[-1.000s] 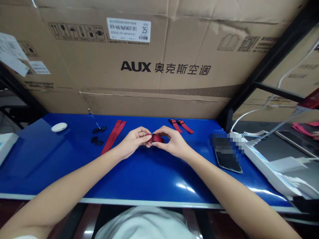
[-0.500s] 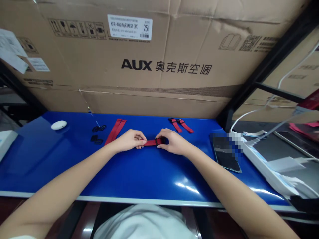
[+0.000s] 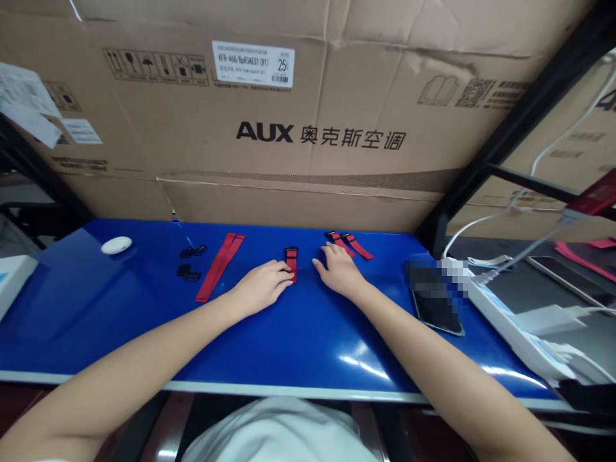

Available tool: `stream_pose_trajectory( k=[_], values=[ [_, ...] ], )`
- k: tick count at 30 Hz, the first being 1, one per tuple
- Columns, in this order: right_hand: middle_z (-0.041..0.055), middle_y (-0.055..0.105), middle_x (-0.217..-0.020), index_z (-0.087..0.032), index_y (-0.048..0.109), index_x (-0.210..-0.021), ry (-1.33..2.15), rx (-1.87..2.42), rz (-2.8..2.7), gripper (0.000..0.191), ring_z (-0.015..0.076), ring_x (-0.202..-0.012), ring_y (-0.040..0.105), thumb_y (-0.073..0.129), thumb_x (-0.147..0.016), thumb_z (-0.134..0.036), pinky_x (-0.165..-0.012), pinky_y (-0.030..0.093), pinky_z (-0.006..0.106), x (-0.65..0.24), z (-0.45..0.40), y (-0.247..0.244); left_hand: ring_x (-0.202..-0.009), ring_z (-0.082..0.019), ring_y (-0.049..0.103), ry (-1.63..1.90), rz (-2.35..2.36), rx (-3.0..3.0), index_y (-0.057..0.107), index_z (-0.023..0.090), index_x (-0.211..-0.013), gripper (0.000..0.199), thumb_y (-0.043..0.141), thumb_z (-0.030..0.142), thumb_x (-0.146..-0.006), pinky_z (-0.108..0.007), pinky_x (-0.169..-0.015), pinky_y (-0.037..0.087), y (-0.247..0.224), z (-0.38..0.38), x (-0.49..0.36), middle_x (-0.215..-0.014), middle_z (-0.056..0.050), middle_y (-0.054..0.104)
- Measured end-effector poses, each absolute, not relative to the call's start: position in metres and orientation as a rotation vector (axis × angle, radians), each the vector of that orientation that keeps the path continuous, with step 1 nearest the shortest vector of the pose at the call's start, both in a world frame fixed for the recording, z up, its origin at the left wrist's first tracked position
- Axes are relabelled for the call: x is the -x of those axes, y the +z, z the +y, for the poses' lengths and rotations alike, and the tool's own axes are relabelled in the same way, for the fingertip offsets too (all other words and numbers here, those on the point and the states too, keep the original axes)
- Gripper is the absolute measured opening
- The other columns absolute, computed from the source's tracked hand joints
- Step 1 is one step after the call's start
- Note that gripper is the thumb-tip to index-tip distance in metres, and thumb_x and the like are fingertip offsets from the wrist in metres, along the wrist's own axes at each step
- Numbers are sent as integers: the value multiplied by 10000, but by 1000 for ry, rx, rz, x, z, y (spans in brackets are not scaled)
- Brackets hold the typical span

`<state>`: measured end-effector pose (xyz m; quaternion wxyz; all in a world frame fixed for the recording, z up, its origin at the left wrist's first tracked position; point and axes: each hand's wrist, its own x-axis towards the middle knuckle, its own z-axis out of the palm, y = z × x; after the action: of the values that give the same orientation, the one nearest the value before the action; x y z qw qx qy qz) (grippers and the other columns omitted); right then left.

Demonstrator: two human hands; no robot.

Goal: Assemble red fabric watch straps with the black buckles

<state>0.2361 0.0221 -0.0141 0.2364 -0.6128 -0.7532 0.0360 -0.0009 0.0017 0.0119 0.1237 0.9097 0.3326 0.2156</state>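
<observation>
Left grip (image 3: 264,285), fingers nearly together, sits on the near end of a red strap (image 3: 291,262) flat on the desk (image 3: 269,350), perhaps steadying it; whether it pinches, I can't tell. Right grip (image 3: 341,273), loosely spread, holds nothing visible, right by two buckled straps (image 3: 359,246).

Arms (image 3: 187,337) extended; left fingers (image 3: 280,274) bunched, right fingers (image 3: 329,252) parted.

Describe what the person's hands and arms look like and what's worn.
The left hand and right hand wear no gloves; no rings or watches are visible. Both forearms are bare, without visible markings. A pale, creased garment shows at the bottom edge.
</observation>
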Motion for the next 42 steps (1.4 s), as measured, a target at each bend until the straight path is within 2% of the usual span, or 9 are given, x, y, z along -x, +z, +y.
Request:
stream_pose_trajectory(
  k=[3, 6, 10, 12, 14, 24, 31, 38, 42],
  values=[
    [238, 420, -1462, -64, 478, -1353, 72, 1880, -1971, 568, 387, -1374, 350, 408, -929, -436, -1113, 286, 540, -246, 27, -17, -1120, -264, 580, 622, 1024, -2688, 714, 216, -1091, 320, 445, 326, -958, -411, -1008, 431, 13, 4, 2, -1188, -102, 652],
    [203, 367, -1513, -79, 445, -1400, 93, 1839, -2091, 621, 369, -1412, 307, 391, -937, -488, -1150, 241, 518, -246, 21, -14, -1204, -300, 542, 581, 1170, -2688, 610, 176, -1263, 430, 464, 418, -940, -437, -1043, 398, 15, 4, 6, -1311, -137, 588],
    [140, 257, -1579, -136, 365, -1475, 181, 1550, -2365, 705, 314, -1467, 206, 341, -938, -592, -1190, 179, 487, -234, 6, -6, -1428, -355, 281, 395, 1425, -2586, 372, 94, -1463, 767, 439, 602, -893, -501, -1153, 221, 15, 5, 13, -1541, -202, 319],
    [126, 240, -1586, -161, 349, -1488, 200, 1477, -2411, 719, 306, -1474, 187, 335, -933, -617, -1194, 165, 491, -228, -1, -3, -1474, -330, 153, 274, 1441, -2560, 314, 105, -1497, 799, 363, 639, -904, -506, -1182, 115, 14, 5, 16, -1584, -175, 219],
    [122, 240, -1586, -172, 344, -1493, 212, 1461, -2419, 722, 309, -1474, 185, 336, -930, -624, -1194, 162, 498, -224, -4, -1, -1485, -303, 104, 204, 1422, -2561, 283, 119, -1513, 802, 312, 651, -913, -494, -1190, 67, 14, 6, 17, -1597, -150, 182],
    [123, 249, -1583, -180, 352, -1491, 216, 1462, -2413, 717, 317, -1471, 194, 351, -928, -624, -1191, 168, 505, -225, -3, -1, -1480, -310, 126, 277, 1396, -2541, 333, 161, -1497, 775, 355, 654, -899, -506, -1185, 80, 13, 7, 18, -1585, -139, 224],
    [134, 241, -1583, -160, 352, -1491, 217, 1474, -2427, 735, 321, -1471, 190, 342, -927, -631, -1194, 166, 506, -224, -4, 0, -1485, -304, 103, 209, 1415, -2554, 300, 145, -1511, 795, 316, 661, -906, -496, -1188, 69, 15, 7, 17, -1595, -140, 181],
    [125, 240, -1586, -170, 349, -1493, 216, 1474, -2428, 731, 319, -1472, 186, 337, -927, -634, -1194, 161, 502, -225, -3, -1, -1482, -313, 114, 235, 1401, -2549, 309, 152, -1507, 785, 325, 657, -907, -509, -1184, 76, 15, 7, 17, -1592, -137, 203],
    [121, 229, -1590, -170, 336, -1498, 228, 1482, -2438, 743, 313, -1475, 176, 324, -925, -644, -1195, 154, 496, -225, -3, 0, -1487, -294, 94, 152, 1440, -2586, 279, 172, -1520, 790, 269, 676, -911, -486, -1193, 71, 15, 7, 17, -1602, -109, 183]
  ],
)
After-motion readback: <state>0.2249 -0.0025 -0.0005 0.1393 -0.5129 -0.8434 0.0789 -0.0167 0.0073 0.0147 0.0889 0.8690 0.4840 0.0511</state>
